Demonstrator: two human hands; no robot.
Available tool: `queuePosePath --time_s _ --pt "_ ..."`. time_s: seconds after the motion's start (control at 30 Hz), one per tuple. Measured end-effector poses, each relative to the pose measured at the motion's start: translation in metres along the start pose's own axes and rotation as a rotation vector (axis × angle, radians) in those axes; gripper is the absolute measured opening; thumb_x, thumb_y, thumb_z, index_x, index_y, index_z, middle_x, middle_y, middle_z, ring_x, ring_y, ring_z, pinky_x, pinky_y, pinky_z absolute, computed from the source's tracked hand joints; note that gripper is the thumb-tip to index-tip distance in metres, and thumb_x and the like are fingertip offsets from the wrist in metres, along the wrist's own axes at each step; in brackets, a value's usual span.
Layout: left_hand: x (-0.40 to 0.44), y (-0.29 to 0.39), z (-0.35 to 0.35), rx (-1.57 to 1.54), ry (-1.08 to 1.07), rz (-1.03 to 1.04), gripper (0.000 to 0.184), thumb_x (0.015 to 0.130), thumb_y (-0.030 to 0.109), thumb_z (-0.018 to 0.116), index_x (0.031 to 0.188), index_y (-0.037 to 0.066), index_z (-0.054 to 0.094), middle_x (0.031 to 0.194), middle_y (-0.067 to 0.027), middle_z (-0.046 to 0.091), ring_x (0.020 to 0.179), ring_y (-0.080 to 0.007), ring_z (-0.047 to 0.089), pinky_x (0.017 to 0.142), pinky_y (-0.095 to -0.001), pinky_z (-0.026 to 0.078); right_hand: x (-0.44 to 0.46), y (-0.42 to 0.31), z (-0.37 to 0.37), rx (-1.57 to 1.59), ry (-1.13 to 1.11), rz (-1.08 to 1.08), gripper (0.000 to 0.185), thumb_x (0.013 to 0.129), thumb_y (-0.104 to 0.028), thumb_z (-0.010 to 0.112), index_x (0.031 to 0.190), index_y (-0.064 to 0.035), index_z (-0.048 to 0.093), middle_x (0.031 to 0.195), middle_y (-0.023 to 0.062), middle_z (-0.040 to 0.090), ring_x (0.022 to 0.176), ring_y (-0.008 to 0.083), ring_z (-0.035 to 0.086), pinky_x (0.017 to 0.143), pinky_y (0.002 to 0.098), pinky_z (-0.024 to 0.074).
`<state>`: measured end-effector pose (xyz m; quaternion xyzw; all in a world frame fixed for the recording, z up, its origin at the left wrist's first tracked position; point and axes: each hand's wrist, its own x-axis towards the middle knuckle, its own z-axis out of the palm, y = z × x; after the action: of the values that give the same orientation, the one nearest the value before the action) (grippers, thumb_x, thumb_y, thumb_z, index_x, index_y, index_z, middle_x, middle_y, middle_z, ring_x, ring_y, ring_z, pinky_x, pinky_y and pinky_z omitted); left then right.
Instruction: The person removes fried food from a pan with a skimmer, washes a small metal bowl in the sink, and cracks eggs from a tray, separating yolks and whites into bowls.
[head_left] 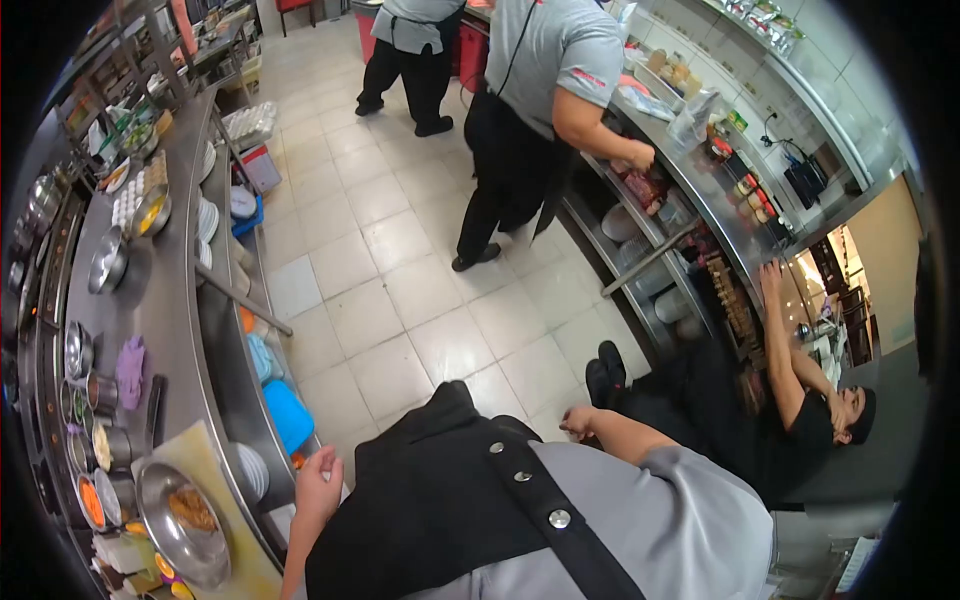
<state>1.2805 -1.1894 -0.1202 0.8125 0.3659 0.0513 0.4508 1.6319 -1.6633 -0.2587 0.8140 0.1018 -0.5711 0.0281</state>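
Note:
My left hand (319,481) hangs beside the left counter, its fingers loosely apart and nothing visible in them. Nearest to it are a stack of white plates (250,471) on the shelf and a steel bowl (160,500) with browned food (192,509), which stands on a yellowish board (205,455). My right hand (577,423) is held out at my right side with its fingers curled in, and no object shows in it. Just beyond it are the black shoes (605,374) of a person in black who leans at the right counter.
Two people in grey shirts (535,60) stand ahead on the tiled floor (385,290). Left counter (165,300) holds bowls, a purple cloth (130,372) and a black-handled tool (155,410). A blue container (289,416) sits below. A steel counter (700,190) runs along the right.

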Motion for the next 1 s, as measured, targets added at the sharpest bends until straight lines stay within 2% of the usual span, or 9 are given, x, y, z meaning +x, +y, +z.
queuePosePath --time_s 0.1,0.2,0.27,0.37,0.53,0.63,0.8,0.93,1.0 --pt "0.027 -0.018 0.01 0.054 -0.03 -0.157 0.036 0.09 0.022 0.068 0.119 0.0 0.065 0.1 -0.0154 0.072 0.089 -0.0245 0.071 0.081 -0.0359 0.054 0.04 -0.037 -0.08 -0.125 0.066 -0.055 0.04 0.091 -0.035 0.057 0.115 -0.0057 0.072 0.088 0.0158 0.074 0.064 0.0243 0.071 0.056 0.0391 0.0561" --pt "0.046 0.008 0.008 0.077 -0.031 -0.245 0.037 0.09 0.024 0.068 0.12 0.002 0.065 0.102 -0.0161 0.072 0.088 -0.0247 0.071 0.079 -0.0361 0.055 0.064 -0.093 -0.164 -0.368 0.05 -0.183 0.038 0.088 -0.034 0.058 0.106 -0.0049 0.075 0.094 0.0182 0.074 0.075 0.0295 0.073 0.067 0.0422 0.0575" --pt "0.06 0.022 0.004 0.07 -0.02 -0.285 0.037 0.09 0.024 0.069 0.119 0.002 0.065 0.102 -0.016 0.072 0.088 -0.0248 0.071 0.079 -0.0366 0.055 0.088 -0.132 -0.209 -0.47 0.187 -0.371 0.038 0.087 -0.034 0.059 0.103 -0.0045 0.075 0.099 0.0196 0.073 0.086 0.0334 0.071 0.077 0.0438 0.0562" --pt "0.077 -0.003 0.012 0.032 0.136 -0.314 0.037 0.09 0.023 0.069 0.12 0.002 0.064 0.103 -0.0158 0.071 0.085 -0.0253 0.071 0.076 -0.037 0.055 0.108 -0.21 -0.27 -0.511 0.259 -0.505 0.036 0.087 -0.034 0.059 0.101 -0.005 0.075 0.104 0.0209 0.072 0.104 0.0382 0.067 0.091 0.0459 0.0523" --pt "0.13 0.018 -0.004 0.097 0.24 -0.339 0.039 0.088 0.022 0.07 0.121 0.003 0.063 0.106 -0.0155 0.069 0.082 -0.0253 0.07 0.076 -0.0373 0.055 0.092 -0.355 -0.319 -0.46 0.326 -0.723 0.039 0.089 -0.039 0.061 0.11 -0.0078 0.072 0.105 0.0172 0.073 0.101 0.037 0.068 0.092 0.0446 0.0524" --pt "0.175 0.011 -0.017 0.04 0.295 -0.344 0.039 0.088 0.021 0.07 0.122 0.003 0.063 0.106 -0.0157 0.069 0.084 -0.026 0.069 0.078 -0.0385 0.054 0.049 -0.43 -0.334 -0.45 0.227 -0.743 0.036 0.092 -0.036 0.062 0.112 -0.0076 0.07 0.109 0.0158 0.073 0.101 0.0337 0.069 0.092 0.0411 0.0528" --pt "0.279 0.014 -0.071 0.132 0.453 -0.098 0.036 0.09 0.019 0.067 0.122 0.004 0.062 0.107 -0.0162 0.067 0.091 -0.0281 0.068 0.082 -0.0395 0.054 0.005 -0.51 -0.365 -0.095 0.1 -0.918 0.032 0.096 -0.034 0.063 0.114 -0.0076 0.069 0.098 0.0129 0.074 0.092 0.0241 0.07 0.085 0.0364 0.0541" --pt "0.337 0.027 -0.134 -0.049 0.569 -0.158 0.036 0.09 0.019 0.068 0.122 0.003 0.061 0.11 -0.0171 0.065 0.096 -0.029 0.067 0.084 -0.0393 0.054 -0.051 -0.601 -0.404 0.165 0.133 -0.922 0.025 0.099 -0.026 0.064 0.112 -0.0055 0.069 0.096 0.009 0.072 0.09 0.0171 0.067 0.083 0.0312 0.053" --pt "0.36 0.034 -0.164 -0.123 0.699 -0.161 0.036 0.09 0.018 0.067 0.122 0.004 0.061 0.11 -0.0171 0.066 0.097 -0.0294 0.067 0.086 -0.0391 0.054 -0.051 -0.64 -0.414 0.094 0.13 -1.14 0.022 0.097 -0.021 0.066 0.111 -0.0042 0.07 0.099 0.0116 0.07 0.094 0.0206 0.066 0.083 0.0319 0.0525"
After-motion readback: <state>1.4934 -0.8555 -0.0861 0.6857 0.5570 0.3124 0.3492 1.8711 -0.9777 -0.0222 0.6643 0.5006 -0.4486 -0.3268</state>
